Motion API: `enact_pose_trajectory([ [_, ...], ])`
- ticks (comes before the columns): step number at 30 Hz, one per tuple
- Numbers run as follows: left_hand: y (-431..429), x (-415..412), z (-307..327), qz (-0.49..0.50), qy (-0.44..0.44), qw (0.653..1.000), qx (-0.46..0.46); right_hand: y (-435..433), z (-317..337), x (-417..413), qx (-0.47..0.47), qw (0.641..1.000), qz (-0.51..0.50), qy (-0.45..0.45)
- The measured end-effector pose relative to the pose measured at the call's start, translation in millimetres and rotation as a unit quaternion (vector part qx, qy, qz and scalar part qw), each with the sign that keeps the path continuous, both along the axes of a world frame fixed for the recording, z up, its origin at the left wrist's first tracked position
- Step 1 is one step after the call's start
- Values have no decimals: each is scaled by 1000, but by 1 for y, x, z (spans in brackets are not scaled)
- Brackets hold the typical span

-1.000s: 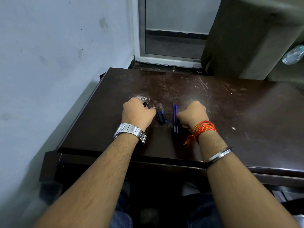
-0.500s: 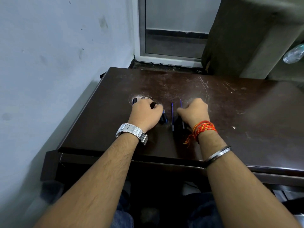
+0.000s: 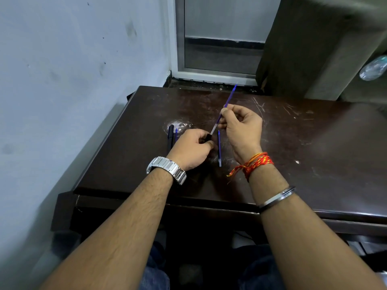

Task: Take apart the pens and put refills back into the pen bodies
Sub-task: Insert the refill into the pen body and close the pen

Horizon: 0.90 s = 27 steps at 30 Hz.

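My right hand (image 3: 240, 128) pinches a thin blue refill (image 3: 230, 97) that slants up and away over the dark wooden table (image 3: 314, 147). The refill's pale lower end meets the mouth of a black pen body (image 3: 207, 137), which my left hand (image 3: 191, 149) grips; most of that body is hidden in the fist. A second blue refill (image 3: 219, 149) lies flat on the table between my hands. Left of my left hand lie a black pen body (image 3: 170, 138) and a short blue piece (image 3: 176, 133) beside it.
A pale wall runs along the table's left edge. Beyond the far edge are a door frame (image 3: 180, 72) and a dark upholstered piece (image 3: 314, 49). The table's right half has only scratches and small specks. My knees are under the near edge.
Both hands were down on the table over the pen parts. Now the right hand has lifted with one refill and the left has picked up a pen body, bringing the two together.
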State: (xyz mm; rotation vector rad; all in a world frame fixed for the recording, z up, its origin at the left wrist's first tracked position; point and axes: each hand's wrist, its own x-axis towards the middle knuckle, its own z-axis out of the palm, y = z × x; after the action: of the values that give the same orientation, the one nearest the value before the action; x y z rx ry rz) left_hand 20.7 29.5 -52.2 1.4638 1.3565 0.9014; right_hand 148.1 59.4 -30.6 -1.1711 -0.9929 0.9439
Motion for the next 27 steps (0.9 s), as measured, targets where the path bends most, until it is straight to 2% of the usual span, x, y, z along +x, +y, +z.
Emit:
enact_pose_trajectory([
  [4,0,0,1,3,13,1000,14,0,-1,1,0,1000,9,-21],
  [11,0,0,2,40,14,997,66,-3,-6,-6,-26,992,57,-114],
  [14,2,0,0,70,-30,995,64,-5,-7,-4,-49,979,70,-185],
  [17,8,-4,0,139,-50,987,70,-3,-8,2,-65,971,33,-227],
  [19,10,-6,1,157,-64,983,70,-3,-10,4,-79,955,32,-283],
  [23,10,-6,2,181,-78,978,64,-6,-15,-1,-101,891,97,-432],
  [27,11,-8,2,196,-69,976,64,-6,-15,-5,-124,863,110,-478],
])
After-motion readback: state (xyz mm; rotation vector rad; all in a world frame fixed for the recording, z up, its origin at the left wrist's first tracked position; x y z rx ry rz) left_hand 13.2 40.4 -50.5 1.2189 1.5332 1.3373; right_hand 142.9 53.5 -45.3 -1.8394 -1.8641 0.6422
